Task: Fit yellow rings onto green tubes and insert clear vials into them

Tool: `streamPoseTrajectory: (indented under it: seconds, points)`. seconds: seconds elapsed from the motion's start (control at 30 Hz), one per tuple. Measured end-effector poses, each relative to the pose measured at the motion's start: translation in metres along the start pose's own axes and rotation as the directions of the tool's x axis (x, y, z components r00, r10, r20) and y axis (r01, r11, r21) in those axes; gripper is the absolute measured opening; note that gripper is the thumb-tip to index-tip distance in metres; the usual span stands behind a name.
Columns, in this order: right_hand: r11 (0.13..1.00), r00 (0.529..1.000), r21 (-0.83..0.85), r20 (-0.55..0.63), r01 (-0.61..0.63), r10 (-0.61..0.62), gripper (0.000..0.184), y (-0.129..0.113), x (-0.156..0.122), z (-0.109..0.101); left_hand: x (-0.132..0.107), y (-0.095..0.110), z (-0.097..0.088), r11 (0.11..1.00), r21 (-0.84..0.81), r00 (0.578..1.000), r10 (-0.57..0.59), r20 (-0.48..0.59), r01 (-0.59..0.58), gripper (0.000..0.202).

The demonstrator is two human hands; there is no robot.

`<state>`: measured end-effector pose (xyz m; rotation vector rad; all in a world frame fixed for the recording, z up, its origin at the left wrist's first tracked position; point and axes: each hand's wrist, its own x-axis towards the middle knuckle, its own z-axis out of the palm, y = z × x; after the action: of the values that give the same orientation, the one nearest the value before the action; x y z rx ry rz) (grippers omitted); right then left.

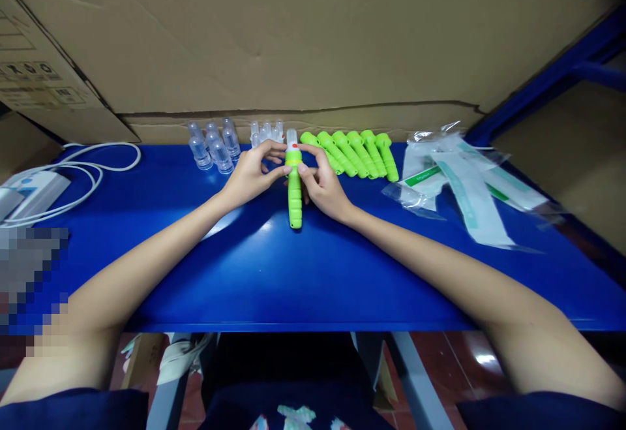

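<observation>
Between my two hands is a bright green ribbed handle (295, 198), pointing toward me, with a clear-tipped white piece (292, 136) bearing a red button at its far end. My left hand (258, 170) pinches its collar from the left, thumb and forefinger closed on it. From the other side my right hand (323, 181) grips the same collar, its forefinger near the red button. Just behind my left hand stand several small clear-tipped white pieces (267, 132). A row of several matching green handles (359, 154) lies to the right of my right hand.
Several clear plastic caps (215, 146) stand at the back left. White cable (98, 168) coils beside a white device (42, 195) at far left. Plastic packets with green print (464, 188) lie on the right. A cardboard wall (293, 38) rises behind the blue table (274, 273).
</observation>
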<state>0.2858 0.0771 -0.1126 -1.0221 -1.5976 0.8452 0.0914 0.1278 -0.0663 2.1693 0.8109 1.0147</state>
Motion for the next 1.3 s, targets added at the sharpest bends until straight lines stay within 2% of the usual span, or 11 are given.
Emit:
streamPoseTrajectory:
  seconds: [0.2,0.3,0.4,0.43,0.5,0.6,0.7,0.8,0.97,1.07,1.3]
  points:
    - [0.999,1.0,0.03,0.008,0.018,-0.018,0.072,0.003,-0.001,0.003,-0.001,-0.001,0.0,0.999,0.046,1.0,0.015,-0.008,-0.015,0.038]
    - [0.993,0.999,0.119,0.033,0.011,-0.015,0.083,0.005,-0.001,0.007,-0.001,-0.001,0.001,0.998,0.064,1.0,0.011,-0.023,-0.009,0.039]
    - [0.98,0.999,0.194,0.04,-0.034,0.027,0.092,0.003,0.001,0.006,0.003,0.001,-0.007,0.985,0.168,0.999,0.021,0.028,-0.026,0.039]
    - [0.979,0.998,0.198,0.036,-0.049,0.043,0.091,0.002,0.001,0.004,0.005,0.001,-0.014,0.971,0.236,0.998,0.035,0.058,-0.047,0.04]
    - [0.981,0.997,0.18,0.033,-0.069,0.064,0.084,-0.002,0.003,0.001,0.01,0.0,-0.034,0.913,0.401,0.997,0.08,0.019,-0.081,0.04]
    - [0.987,0.997,0.139,0.035,-0.078,0.074,0.074,-0.008,0.004,-0.004,0.016,-0.004,-0.071,0.807,0.588,0.991,0.021,-0.132,0.061,0.042]
    - [0.989,0.995,0.111,0.029,-0.094,0.092,0.074,-0.01,0.005,-0.006,0.019,-0.005,-0.099,0.789,0.585,0.974,-0.073,-0.213,0.187,0.039]
    - [0.994,0.994,0.012,-0.001,-0.108,0.108,0.07,-0.008,0.006,-0.009,0.02,-0.002,-0.108,0.773,0.591,0.964,-0.093,-0.25,0.228,0.039]
    - [0.944,0.989,-0.293,-0.041,-0.15,0.144,0.063,-0.007,0.014,-0.02,0.02,0.009,-0.102,0.761,0.609,0.966,-0.088,-0.243,0.222,0.042]
    - [0.868,0.985,-0.465,-0.074,-0.174,0.158,0.06,-0.011,0.023,-0.024,0.02,0.018,-0.099,0.784,0.593,0.976,-0.074,-0.203,0.183,0.038]
    - [0.653,0.972,-0.739,-0.011,-0.165,0.234,0.064,-0.016,0.049,-0.019,0.017,0.043,-0.093,0.812,0.582,0.957,0.145,-0.252,0.031,0.02]
